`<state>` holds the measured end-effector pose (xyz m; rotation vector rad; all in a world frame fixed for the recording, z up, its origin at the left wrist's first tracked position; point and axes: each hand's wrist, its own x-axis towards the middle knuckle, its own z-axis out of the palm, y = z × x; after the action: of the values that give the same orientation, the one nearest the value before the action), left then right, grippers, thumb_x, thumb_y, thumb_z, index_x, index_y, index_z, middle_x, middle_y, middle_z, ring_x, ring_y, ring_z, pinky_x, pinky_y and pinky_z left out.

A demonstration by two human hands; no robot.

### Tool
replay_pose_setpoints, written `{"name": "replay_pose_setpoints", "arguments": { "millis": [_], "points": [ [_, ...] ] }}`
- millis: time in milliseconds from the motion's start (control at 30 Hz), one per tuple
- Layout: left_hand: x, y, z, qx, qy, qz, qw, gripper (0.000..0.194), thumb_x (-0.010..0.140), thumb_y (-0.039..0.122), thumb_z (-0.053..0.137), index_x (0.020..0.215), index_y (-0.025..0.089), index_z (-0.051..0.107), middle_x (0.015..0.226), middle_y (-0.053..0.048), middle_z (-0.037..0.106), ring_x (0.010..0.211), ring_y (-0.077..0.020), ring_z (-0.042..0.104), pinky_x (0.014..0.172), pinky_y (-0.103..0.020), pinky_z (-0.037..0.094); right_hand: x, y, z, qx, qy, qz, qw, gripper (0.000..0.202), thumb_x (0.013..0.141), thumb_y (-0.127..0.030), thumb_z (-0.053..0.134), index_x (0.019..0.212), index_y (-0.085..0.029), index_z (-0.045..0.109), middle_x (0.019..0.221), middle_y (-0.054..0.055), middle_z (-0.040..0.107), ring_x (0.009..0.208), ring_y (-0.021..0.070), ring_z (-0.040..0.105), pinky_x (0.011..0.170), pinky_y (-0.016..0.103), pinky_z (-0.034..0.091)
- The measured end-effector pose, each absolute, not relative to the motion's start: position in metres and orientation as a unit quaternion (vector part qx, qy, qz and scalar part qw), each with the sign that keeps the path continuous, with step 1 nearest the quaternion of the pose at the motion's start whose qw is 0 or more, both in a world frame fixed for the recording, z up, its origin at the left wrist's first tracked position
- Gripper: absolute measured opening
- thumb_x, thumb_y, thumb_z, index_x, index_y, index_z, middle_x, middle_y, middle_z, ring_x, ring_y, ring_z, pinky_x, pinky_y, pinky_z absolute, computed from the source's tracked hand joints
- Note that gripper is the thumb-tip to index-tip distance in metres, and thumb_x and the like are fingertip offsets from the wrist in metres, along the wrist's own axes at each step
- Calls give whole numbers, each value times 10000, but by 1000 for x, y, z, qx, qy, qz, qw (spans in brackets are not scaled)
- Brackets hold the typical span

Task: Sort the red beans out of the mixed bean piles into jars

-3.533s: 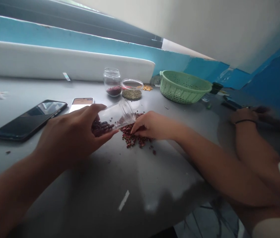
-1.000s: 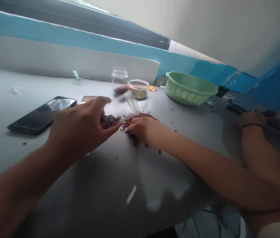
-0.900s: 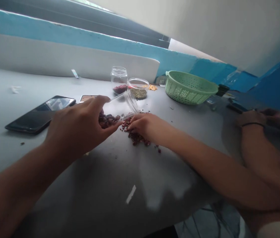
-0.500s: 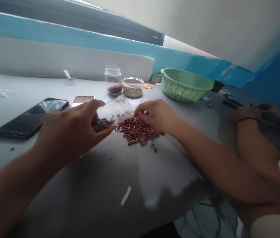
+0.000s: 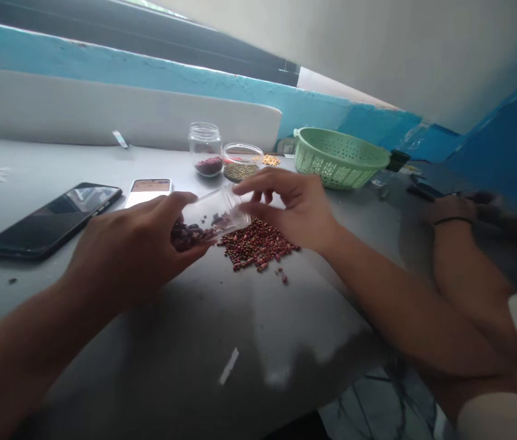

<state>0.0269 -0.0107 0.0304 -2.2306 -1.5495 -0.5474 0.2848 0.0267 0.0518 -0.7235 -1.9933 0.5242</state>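
My left hand (image 5: 125,244) is wrapped round a clear jar (image 5: 210,208), tipped on its side with its mouth facing right. Dark red beans (image 5: 187,235) lie in its lower part, and smaller bits show nearer the mouth. My right hand (image 5: 293,205) is at that mouth, thumb and forefinger parted across the rim; whether they touch it I cannot tell. No bean shows between these fingers. Beneath my hands a pile of small red beans (image 5: 258,244) is spread on the grey table (image 5: 185,342), with a few stray beans in front.
Behind stand a jar of dark red beans (image 5: 206,153) and a low tub of green beans (image 5: 242,162), beside yellow kernels (image 5: 271,160). A green basket (image 5: 341,160) is at back right. Two phones (image 5: 47,220) lie left. Another person's hand (image 5: 451,209) is at right.
My right hand has risen from the lower edge of the jar's mouth, and its thumb and forefinger have parted. The left hand still holds the tilted jar.
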Motion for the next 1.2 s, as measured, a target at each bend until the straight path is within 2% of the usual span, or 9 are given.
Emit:
{"name": "replay_pose_setpoints", "arguments": {
  "millis": [67,200,300,533,667,867,1000,1200],
  "points": [
    [26,-10,32,-779,-567,-193,187,626,907,711,519,1377,299,557,947,-98,763,808,-434,759,644,-462,532,292,37,48,-347,-806,204,434,269,1004,-371,671,1133,-169,793,1045,70,768,826,150,658,793,325,543],
    [25,-11,36,-766,-578,-204,194,664,922,717,499,1424,283,526,1002,-130,775,859,-480,768,664,-501,556,297,48,39,-409,-874,168,202,331,886,-274,824,1197,-167,791,1108,101,741,960,199,667,911,344,514],
    [25,-11,37,-769,-581,-197,179,666,909,721,514,1406,278,539,998,-134,778,854,-483,768,660,-498,553,291,47,35,-410,-896,135,106,371,910,-241,813,1273,-171,780,1150,125,718,1032,217,658,958,347,487],
    [25,-11,37,-771,-582,-196,170,689,898,727,538,1419,278,532,995,-135,779,871,-484,769,680,-506,560,284,47,33,-381,-906,152,105,248,958,-104,704,1147,-183,844,1080,76,801,942,174,701,879,310,487],
    [25,-11,36,-773,-579,-195,171,687,904,731,522,1417,274,542,985,-136,776,876,-485,768,682,-512,563,289,47,33,-382,-900,167,124,219,962,-128,708,1116,-184,853,1012,59,819,899,162,710,843,301,484],
    [26,-12,40,-770,-595,-172,155,755,882,765,480,1433,253,543,995,-155,778,882,-481,765,699,-523,569,289,41,37,-370,-894,159,196,139,952,-201,750,1025,-182,867,1034,68,775,876,149,671,847,302,479],
    [27,-12,39,-768,-595,-180,155,724,887,756,500,1442,292,530,1012,-138,776,884,-473,765,713,-527,573,280,38,35,-378,-898,176,143,149,924,-152,757,1012,-186,873,937,52,770,804,135,658,811,286,477],
    [26,-11,36,-775,-585,-180,160,710,879,745,514,1434,302,518,1012,-126,773,876,-487,765,680,-526,568,272,38,31,-388,-901,171,93,225,950,-132,688,1066,-202,869,982,62,806,852,158,684,826,288,483]
  ]
}}
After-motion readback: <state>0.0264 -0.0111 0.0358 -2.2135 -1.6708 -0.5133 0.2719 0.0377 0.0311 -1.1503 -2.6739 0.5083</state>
